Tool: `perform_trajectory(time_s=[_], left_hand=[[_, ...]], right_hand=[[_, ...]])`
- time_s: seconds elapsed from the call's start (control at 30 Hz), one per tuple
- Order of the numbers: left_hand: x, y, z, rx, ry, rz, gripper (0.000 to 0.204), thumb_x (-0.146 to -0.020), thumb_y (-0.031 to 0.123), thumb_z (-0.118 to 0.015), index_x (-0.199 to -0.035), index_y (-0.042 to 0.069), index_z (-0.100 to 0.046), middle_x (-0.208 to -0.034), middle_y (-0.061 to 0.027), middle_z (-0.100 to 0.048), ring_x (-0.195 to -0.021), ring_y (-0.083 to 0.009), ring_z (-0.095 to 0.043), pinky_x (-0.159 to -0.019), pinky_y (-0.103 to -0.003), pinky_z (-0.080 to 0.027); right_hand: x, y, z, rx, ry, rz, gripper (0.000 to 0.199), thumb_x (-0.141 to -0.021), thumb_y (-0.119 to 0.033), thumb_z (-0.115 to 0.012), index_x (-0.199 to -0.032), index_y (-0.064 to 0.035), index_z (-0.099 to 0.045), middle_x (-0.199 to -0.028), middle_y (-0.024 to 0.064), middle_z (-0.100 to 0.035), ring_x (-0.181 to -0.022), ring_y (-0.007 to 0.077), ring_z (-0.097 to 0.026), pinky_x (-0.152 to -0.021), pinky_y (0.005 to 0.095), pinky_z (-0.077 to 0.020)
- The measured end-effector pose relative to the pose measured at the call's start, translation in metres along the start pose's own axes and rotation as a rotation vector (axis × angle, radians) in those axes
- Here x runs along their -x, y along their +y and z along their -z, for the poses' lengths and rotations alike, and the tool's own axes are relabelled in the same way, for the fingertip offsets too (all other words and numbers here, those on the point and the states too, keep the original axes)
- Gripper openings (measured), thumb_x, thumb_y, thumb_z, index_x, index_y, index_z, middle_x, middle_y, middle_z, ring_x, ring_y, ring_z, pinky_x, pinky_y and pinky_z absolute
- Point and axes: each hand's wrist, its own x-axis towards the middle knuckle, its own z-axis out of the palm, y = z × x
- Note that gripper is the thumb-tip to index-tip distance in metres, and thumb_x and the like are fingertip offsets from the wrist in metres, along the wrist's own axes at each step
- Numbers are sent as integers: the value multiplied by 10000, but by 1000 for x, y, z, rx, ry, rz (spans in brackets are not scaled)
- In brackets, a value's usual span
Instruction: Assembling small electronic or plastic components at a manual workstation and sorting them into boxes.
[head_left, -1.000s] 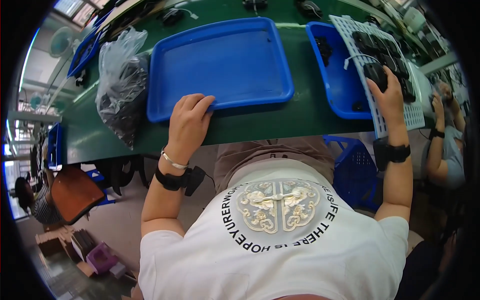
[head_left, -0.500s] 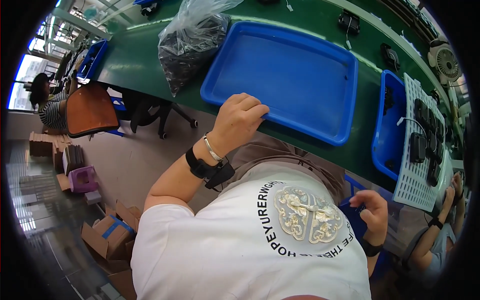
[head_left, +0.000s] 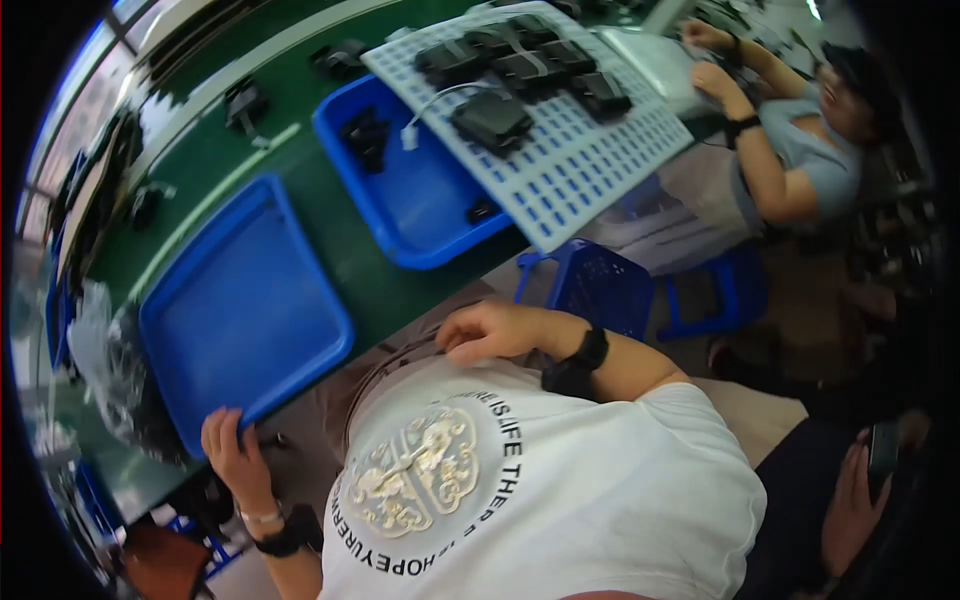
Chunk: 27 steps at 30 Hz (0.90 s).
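Observation:
A shallow blue tray (head_left: 245,300) with nothing in it lies on the green bench to the left. At its near edge is my left hand (head_left: 238,458), its fingers slightly apart and touching the rim, the palm out of sight. My right hand (head_left: 490,332) is in front of my waist, by the hem of my white shirt. Its fingers are loosely bent, with a gap to the thumb and nothing visible in them. Beyond it stands a deeper blue bin (head_left: 405,225) holding a few black parts. A white perforated board (head_left: 600,160) partly covers this bin and carries several black cased devices (head_left: 495,120) with cables.
A clear plastic bag (head_left: 105,365) of dark parts sits left of the tray. Blue stools (head_left: 600,285) stand under the bench's right side. A co-worker (head_left: 790,150) sits at the right, hands on the bench. Another person's hand (head_left: 855,510) holds a dark object at lower right.
My view has swung to the right, bringing the bin, the board and the co-worker further in. My left hand stays at the tray's rim; its fingers look straighter. My right hand is near my waist.

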Motion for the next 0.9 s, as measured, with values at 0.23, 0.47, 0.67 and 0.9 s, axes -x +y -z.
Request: perform_trajectory(time_s=[0.23, 0.47, 0.67, 0.9], left_hand=[[-16, 23, 45, -151, 121, -136, 141, -738, 55, -620, -855, -17, -646, -836, -191, -593, -825, -355, -555, -769, -458, -442], [31, 36, 26, 141, -85, -135, 167, -714, -24, -636, -870, -29, -575, -766, -148, -520, -719, -316, -503, -660, -410, -410], [27, 52, 29, 242, -3, -74, 274, -605, 66, -705, -858, 17, -613, -802, -120, -570, -771, -304, -555, -694, -385, -449], [73, 32, 64, 41, 590, 531, 581, -785, 319, -696, -1212, -1, -465, -1097, -106, -569, -1022, -264, -546, -988, -362, -360]], right_hand=[[-20, -60, -4, -68, -51, 151, 435, -835, -327, -635, -1077, 26, -561, -943, 115, -631, -851, 168, -609, -758, 280, -495], [-46, -104, -25, -331, 42, -145, 591, -830, -448, -612, -1142, 39, -492, -825, 123, -605, -646, 161, -605, -544, 263, -503], [-65, -130, -35, -468, -24, -9, 415, -877, -159, -569, -1235, 7, -441, -1105, 122, -558, -990, 169, -556, -859, 305, -470], [-73, -119, -28, -399, 37, 53, 453, -830, -113, -581, -1241, 8, -433, -1112, 121, -558, -974, 182, -568, -847, 301, -469]])
